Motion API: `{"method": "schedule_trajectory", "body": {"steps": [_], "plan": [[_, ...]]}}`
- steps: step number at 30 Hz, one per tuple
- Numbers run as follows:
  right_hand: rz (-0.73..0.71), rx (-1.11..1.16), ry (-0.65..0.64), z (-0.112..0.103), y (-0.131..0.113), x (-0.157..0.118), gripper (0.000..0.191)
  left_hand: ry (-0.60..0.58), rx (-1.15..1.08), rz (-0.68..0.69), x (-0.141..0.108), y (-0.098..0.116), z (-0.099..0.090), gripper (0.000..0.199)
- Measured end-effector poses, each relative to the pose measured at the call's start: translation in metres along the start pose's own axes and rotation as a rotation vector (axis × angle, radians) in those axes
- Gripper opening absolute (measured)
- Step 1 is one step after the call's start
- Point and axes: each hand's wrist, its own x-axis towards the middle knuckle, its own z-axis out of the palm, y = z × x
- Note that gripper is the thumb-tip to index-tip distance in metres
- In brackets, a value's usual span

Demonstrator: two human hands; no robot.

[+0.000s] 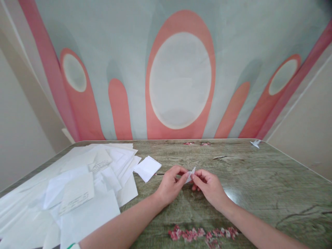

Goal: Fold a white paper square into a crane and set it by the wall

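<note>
Left of the folded paper (192,173) lie a paper pile (89,216), then square sheets (147,168). The left hand (169,185) pinches its left side, the right hand (212,189) its right; creases, seemingly tiny, want even fingertip pressure. Beyond it, far right: a white shape (255,143).

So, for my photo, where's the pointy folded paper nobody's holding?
In the head view, the folded paper sits at the far right corner of the table, beyond the right hand.

Sheets (90,216) lie on the table (264,183), left of the left hand (169,185).
</note>
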Motion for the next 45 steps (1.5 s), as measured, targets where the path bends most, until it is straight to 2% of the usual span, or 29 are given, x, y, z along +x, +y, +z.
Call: {"method": "schedule_trajectory", "body": {"steps": [6,14,21,25,33,38,45], "plan": [[0.001,0.024,-0.014,0.001,0.001,0.0,0.027,-0.034,-0.077,-0.069,-0.001,-0.007,0.006,0.02],[-0.013,0.081,-0.086,0.0,-0.005,-0.003,0.023,0.006,-0.071,-0.075,-0.001,-0.014,0.006,0.018],[-0.033,-0.005,-0.038,0.001,-0.003,-0.002,0.026,-0.008,-0.021,-0.037,-0.001,-0.014,0.005,0.013],[-0.091,-0.078,-0.014,-0.001,-0.003,-0.001,0.024,0.01,-0.116,-0.055,0.0,-0.013,0.006,0.02],[-0.161,-0.081,0.002,-0.003,-0.006,-0.002,0.024,-0.086,-0.229,-0.208,0.0,-0.014,0.006,0.024],[-0.155,-0.04,0.014,-0.003,-0.003,-0.001,0.024,-0.14,-0.277,-0.224,0.0,-0.011,0.006,0.029],[-0.133,0.064,0.027,-0.004,-0.001,-0.002,0.026,-0.224,-0.122,-0.214,-0.001,-0.01,0.003,0.034]]}}
